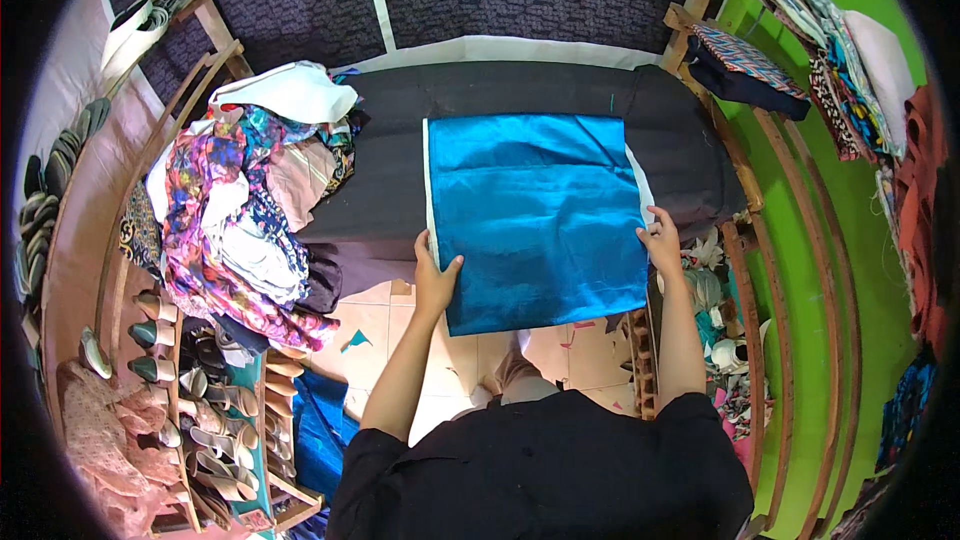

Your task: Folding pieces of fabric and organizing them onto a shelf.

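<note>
A shiny blue piece of fabric (pixel 540 225) is spread in front of me, its far part lying on a dark padded bench and its near part hanging past the bench's front edge. White backing shows along its left and right sides. My left hand (pixel 437 278) grips the left edge low down, thumb on top and the other fingers partly hidden beneath. Higher up, my right hand (pixel 660 242) pinches the right edge beside the white strip. Soft creases run across the cloth.
The dark bench (pixel 380 175) carries a heap of patterned clothes (pixel 225 210) at its left. Racks of shoes (pixel 210 430) stand at lower left. Wooden rails (pixel 800 240) and hanging folded fabrics (pixel 830 50) line the green wall at right. Scraps lie on the tiled floor (pixel 370 325).
</note>
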`<state>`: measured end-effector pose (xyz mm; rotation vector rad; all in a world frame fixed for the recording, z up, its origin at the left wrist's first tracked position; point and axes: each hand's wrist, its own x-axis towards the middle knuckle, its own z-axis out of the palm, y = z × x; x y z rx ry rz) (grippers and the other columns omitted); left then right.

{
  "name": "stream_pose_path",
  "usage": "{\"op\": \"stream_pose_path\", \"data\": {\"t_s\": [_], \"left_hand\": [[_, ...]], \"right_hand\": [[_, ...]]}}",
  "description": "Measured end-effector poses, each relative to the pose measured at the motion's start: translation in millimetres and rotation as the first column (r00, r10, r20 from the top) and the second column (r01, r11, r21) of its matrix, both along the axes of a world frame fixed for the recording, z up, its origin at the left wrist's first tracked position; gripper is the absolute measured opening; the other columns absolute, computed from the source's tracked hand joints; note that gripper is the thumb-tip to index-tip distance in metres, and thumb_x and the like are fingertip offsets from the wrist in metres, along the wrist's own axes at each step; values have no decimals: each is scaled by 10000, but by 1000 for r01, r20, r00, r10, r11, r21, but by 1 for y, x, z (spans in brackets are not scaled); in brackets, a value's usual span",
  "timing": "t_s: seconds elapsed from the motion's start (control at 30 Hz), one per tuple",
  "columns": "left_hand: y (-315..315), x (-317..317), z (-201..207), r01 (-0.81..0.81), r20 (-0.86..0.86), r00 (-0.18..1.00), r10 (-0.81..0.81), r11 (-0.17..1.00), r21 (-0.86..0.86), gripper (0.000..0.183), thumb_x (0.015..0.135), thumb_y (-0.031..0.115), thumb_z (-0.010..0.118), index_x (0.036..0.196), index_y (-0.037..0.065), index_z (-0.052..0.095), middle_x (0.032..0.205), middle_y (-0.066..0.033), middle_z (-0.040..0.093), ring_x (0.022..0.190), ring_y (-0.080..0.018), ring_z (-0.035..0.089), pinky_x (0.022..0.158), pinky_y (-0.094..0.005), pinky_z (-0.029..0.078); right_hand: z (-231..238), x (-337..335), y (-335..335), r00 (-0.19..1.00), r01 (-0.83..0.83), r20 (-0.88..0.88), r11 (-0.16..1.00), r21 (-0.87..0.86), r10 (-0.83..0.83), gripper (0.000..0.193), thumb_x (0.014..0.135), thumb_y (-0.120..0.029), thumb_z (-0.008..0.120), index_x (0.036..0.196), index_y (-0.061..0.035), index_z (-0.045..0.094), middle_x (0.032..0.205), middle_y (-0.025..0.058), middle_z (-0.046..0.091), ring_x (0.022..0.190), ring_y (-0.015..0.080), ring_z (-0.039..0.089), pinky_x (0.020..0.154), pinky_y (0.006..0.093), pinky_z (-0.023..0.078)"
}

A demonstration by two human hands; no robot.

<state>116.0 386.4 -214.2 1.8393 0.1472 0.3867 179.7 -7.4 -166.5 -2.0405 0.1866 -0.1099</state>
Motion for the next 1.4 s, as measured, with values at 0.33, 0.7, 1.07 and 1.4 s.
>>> {"op": "stream_pose_path", "data": {"t_s": [0.33,0.7,1.07,1.4], "left_hand": [[0,20,-53,-242,-21,970,241,963,-122,529,713,262,718,1013,-15,383,891,-90,440,808,-167,437,756,-283,377],[2,15,7,70,-93,991,-92,974,-217,420,787,210,618,1082,-60,489,1001,-156,578,924,-227,546,834,-315,403],[38,107,167,30,208,978,-3,992,-124,307,827,164,565,1053,-39,520,937,-96,590,844,-156,536,788,-280,414],[61,159,125,15,145,989,-4,997,-72,582,784,154,616,1246,-41,320,1130,-190,495,982,-232,518,852,-298,399]], "right_hand": [[-52,19,18,929,360,138,926,-113,-345,984,607,-369,748,1339,-111,144,1263,195,357,1181,347,335,973,477,228],[-24,-5,33,998,-21,69,956,292,0,615,649,-80,727,1148,20,382,1041,122,538,937,188,528,836,311,416],[132,60,89,854,-239,520,909,341,29,534,709,38,603,1195,-12,388,1093,99,504,1009,181,476,904,298,353],[93,114,73,928,-78,373,984,161,13,750,677,-61,680,1297,-18,259,1200,171,452,1103,246,446,923,337,351]]}}
